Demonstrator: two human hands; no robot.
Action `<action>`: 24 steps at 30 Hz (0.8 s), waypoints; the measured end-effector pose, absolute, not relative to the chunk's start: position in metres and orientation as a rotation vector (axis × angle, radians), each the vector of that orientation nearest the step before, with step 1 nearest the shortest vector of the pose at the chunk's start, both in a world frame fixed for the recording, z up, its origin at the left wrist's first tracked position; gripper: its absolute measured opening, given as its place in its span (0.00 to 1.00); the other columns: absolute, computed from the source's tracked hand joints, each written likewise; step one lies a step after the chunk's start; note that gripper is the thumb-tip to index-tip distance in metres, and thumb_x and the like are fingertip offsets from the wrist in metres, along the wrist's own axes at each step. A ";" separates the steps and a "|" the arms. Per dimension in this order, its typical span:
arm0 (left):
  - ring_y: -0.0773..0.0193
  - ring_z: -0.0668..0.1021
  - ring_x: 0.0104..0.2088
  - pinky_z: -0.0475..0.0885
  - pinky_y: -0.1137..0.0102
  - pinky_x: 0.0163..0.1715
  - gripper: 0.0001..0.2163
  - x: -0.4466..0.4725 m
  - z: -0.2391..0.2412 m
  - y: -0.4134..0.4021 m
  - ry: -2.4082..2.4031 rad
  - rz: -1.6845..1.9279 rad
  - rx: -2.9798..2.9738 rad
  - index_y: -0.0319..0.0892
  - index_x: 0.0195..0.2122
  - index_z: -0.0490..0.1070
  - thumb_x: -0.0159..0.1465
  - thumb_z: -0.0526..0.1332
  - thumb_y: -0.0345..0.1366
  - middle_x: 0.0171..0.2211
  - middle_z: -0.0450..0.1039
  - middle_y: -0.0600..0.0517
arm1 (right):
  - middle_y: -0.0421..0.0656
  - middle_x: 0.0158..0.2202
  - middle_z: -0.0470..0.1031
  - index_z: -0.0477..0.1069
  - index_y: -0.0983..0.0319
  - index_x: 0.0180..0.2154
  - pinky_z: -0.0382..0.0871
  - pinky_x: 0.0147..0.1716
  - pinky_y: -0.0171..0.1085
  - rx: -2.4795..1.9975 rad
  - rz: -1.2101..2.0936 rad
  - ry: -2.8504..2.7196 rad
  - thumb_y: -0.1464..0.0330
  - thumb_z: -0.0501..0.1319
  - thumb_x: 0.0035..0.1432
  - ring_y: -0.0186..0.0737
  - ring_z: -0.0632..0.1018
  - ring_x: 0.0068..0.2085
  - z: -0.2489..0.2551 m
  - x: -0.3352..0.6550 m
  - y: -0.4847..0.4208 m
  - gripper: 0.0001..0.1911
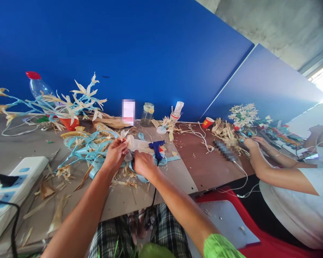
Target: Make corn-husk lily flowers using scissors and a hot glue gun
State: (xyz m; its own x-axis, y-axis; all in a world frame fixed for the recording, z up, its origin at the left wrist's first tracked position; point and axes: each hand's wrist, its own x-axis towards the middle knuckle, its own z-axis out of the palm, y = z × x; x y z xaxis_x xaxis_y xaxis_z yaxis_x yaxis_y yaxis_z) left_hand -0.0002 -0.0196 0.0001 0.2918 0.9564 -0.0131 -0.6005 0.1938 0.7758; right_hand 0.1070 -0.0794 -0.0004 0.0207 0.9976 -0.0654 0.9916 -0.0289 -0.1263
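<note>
My left hand (115, 153) is closed, pinching a small pale husk flower (123, 135) between thumb and fingertips. Close beside it, my right hand (144, 164) is wrapped around what look like scissors (131, 163), with a dark handle and a greyish blade end toward the left fingers. Just past the right hand lies a blue glue gun (157, 149), its cord hanging over the table edge. Pale husk strips (140, 144) lie behind both hands. To the left is a tangle of light-blue wrapped stems and ribbon (83, 152).
A white power strip (18, 193) lies at left. Husk flower branches stand in a red cup (70, 123) near a red-capped bottle (39, 86). A glass jar (147, 114) and another red cup (207, 122) are along the blue wall. At right, a co-worker's hands (254, 143) work near a phone (226, 149).
</note>
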 end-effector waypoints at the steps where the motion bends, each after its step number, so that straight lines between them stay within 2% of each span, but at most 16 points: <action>1: 0.80 0.58 0.14 0.56 0.79 0.16 0.13 0.000 0.000 -0.019 0.566 1.182 0.749 0.40 0.27 0.63 0.46 0.69 0.30 0.17 0.60 0.61 | 0.55 0.38 0.77 0.67 0.66 0.43 0.69 0.35 0.40 -2.209 0.209 -2.098 0.72 0.52 0.54 0.49 0.79 0.40 0.000 0.107 -0.080 0.14; 4: 0.80 0.58 0.14 0.56 0.79 0.15 0.13 -0.001 -0.001 -0.017 0.547 1.202 0.729 0.40 0.27 0.63 0.46 0.69 0.30 0.18 0.60 0.61 | 0.52 0.38 0.77 0.63 0.65 0.46 0.68 0.37 0.40 -2.165 0.227 -1.817 0.70 0.53 0.54 0.48 0.78 0.40 0.003 0.112 -0.076 0.16; 7: 0.80 0.58 0.14 0.57 0.79 0.16 0.13 -0.002 -0.003 -0.015 0.553 1.217 0.711 0.40 0.28 0.64 0.46 0.69 0.30 0.17 0.59 0.62 | 0.47 0.41 0.76 0.59 0.62 0.49 0.67 0.39 0.36 -1.947 0.302 -1.495 0.69 0.54 0.54 0.41 0.77 0.41 0.004 0.128 -0.066 0.19; 9: 0.80 0.58 0.14 0.58 0.79 0.17 0.13 -0.003 -0.004 -0.015 0.571 1.205 0.715 0.40 0.29 0.65 0.47 0.69 0.30 0.17 0.58 0.62 | 0.45 0.40 0.76 0.60 0.61 0.48 0.67 0.37 0.34 -1.756 0.393 -1.297 0.68 0.56 0.53 0.37 0.77 0.38 0.004 0.142 -0.057 0.19; 11: 0.80 0.58 0.14 0.59 0.79 0.17 0.12 -0.003 -0.005 -0.015 0.585 1.194 0.721 0.40 0.30 0.65 0.48 0.69 0.31 0.17 0.58 0.62 | 0.42 0.36 0.75 0.60 0.60 0.46 0.66 0.30 0.32 -1.549 0.585 -1.120 0.65 0.59 0.49 0.34 0.75 0.32 0.005 0.156 -0.050 0.21; 14: 0.80 0.57 0.14 0.58 0.79 0.16 0.13 -0.003 -0.005 -0.015 0.576 1.190 0.721 0.40 0.29 0.64 0.48 0.69 0.31 0.16 0.58 0.62 | 0.36 0.29 0.72 0.60 0.58 0.47 0.56 0.19 0.27 -1.237 0.871 -0.912 0.60 0.61 0.47 0.27 0.66 0.21 0.009 0.174 -0.048 0.24; 16: 0.80 0.57 0.13 0.56 0.80 0.15 0.13 -0.003 -0.006 -0.015 0.569 1.186 0.715 0.40 0.28 0.64 0.47 0.69 0.31 0.16 0.57 0.62 | 0.34 0.26 0.69 0.62 0.58 0.46 0.51 0.17 0.27 -1.090 1.048 -0.893 0.55 0.60 0.48 0.24 0.56 0.16 0.013 0.183 -0.050 0.25; 18: 0.80 0.57 0.13 0.56 0.79 0.15 0.13 -0.003 -0.007 -0.015 0.585 1.175 0.712 0.40 0.28 0.64 0.47 0.69 0.31 0.16 0.58 0.62 | 0.34 0.24 0.68 0.65 0.60 0.44 0.50 0.16 0.28 -1.000 1.187 -0.933 0.53 0.60 0.49 0.23 0.52 0.15 0.014 0.187 -0.052 0.24; 24: 0.78 0.65 0.16 0.59 0.79 0.17 0.14 -0.001 -0.008 -0.017 0.644 1.085 0.741 0.41 0.29 0.65 0.46 0.70 0.32 0.22 0.67 0.58 | 0.34 0.26 0.71 0.65 0.59 0.41 0.49 0.15 0.26 -1.043 1.230 -0.939 0.60 0.67 0.41 0.24 0.60 0.18 -0.001 0.168 -0.045 0.24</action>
State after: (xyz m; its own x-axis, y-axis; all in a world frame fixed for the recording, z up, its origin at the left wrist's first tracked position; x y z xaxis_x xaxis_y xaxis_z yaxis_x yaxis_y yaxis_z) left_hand -0.0009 -0.0167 -0.0080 0.3360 0.9363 -0.1024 -0.5381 0.2801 0.7950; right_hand 0.1682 -0.0452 -0.0009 0.1121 0.9937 0.0058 -0.2677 0.0359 -0.9628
